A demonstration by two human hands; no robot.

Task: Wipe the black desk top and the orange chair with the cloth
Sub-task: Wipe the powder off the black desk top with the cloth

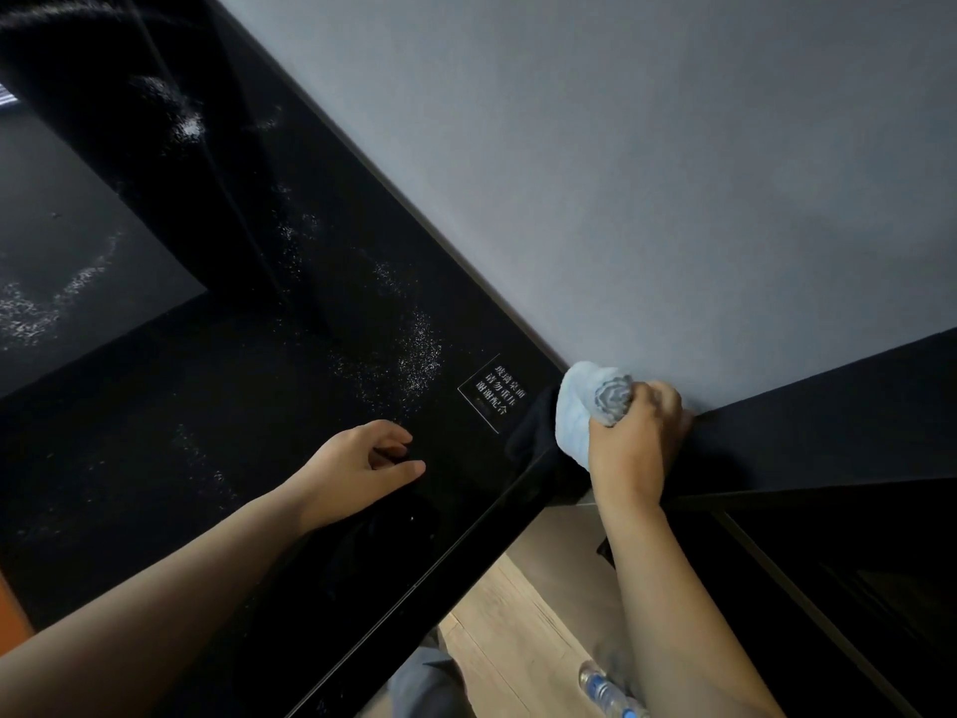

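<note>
Right hand [634, 443] grips the bunched cloth [580, 412] at the black desk top's [259, 458] far corner — soft, light (best held in a wad); left hand [362, 466] rests loose on the glass.

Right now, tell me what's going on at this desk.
A person is wiping the black desk top. The right hand grips a bunched light blue cloth at the desk's far corner, against the grey wall, beside a printed label. The left hand rests on the glass with loosely curled fingers, holding nothing. White specks lie across the surface to the left, so much of it looks unwiped. An orange sliver at the lower left edge may be the chair; nobody touches it.
</note>
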